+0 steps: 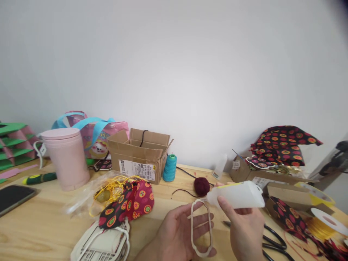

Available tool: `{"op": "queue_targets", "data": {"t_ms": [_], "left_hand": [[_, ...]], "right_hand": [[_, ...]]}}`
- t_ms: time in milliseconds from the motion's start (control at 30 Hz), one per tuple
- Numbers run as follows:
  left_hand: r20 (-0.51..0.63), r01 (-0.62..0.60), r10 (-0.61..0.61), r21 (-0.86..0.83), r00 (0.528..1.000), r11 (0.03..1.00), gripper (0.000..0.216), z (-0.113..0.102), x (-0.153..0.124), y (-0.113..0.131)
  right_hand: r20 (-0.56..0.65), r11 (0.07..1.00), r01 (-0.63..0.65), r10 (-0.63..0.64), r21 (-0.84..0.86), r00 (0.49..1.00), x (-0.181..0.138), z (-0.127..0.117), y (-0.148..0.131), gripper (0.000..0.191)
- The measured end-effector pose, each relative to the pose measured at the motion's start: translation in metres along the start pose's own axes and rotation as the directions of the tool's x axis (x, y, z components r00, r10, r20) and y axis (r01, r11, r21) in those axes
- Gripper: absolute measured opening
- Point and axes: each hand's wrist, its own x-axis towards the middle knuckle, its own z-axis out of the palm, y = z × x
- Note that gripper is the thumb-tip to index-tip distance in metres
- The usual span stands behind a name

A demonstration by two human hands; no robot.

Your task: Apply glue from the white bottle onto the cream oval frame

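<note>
Toward the tabletop's near edge, the left hand cradles a frame, rim likely bared for the bottle the right hand clasps.

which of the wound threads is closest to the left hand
The dark red ball, just beyond the left hand. The turquoise cone stands farther back beside the cardboard box, and the yellow spool is off to the far right.
</note>
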Motion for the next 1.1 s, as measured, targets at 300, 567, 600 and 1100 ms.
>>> {"op": "queue_targets", "data": {"t_ms": [300,567,600,1100], "left_hand": [[0.038,0.004,-0.003,-0.001,0.999,1.0,0.032,-0.0026,0.0,-0.0009],[0.012,0.011,-0.011,0.017,1.0,1.0,0.028,-0.0012,0.0012,-0.0008],[0.01,0.013,-0.013,0.015,1.0,1.0,0.029,-0.0008,0.0012,-0.0004],[0.051,-0.006,0.006,-0.002,0.999,1.0,0.03,-0.0039,0.0018,-0.0017]], "right_hand": [[0.029,1.0,-0.009,0.008,0.028,1.0,-0.0011,0.0001,0.0004,0.041],[0.065,0.999,-0.024,0.022,0.029,0.998,-0.003,0.0027,-0.0015,0.054],[0.05,0.999,-0.018,0.017,0.027,0.999,-0.003,0.0028,-0.0022,0.054],[0.096,0.996,-0.056,0.05,0.065,0.994,-0.0038,0.0037,-0.0017,0.06]]}}
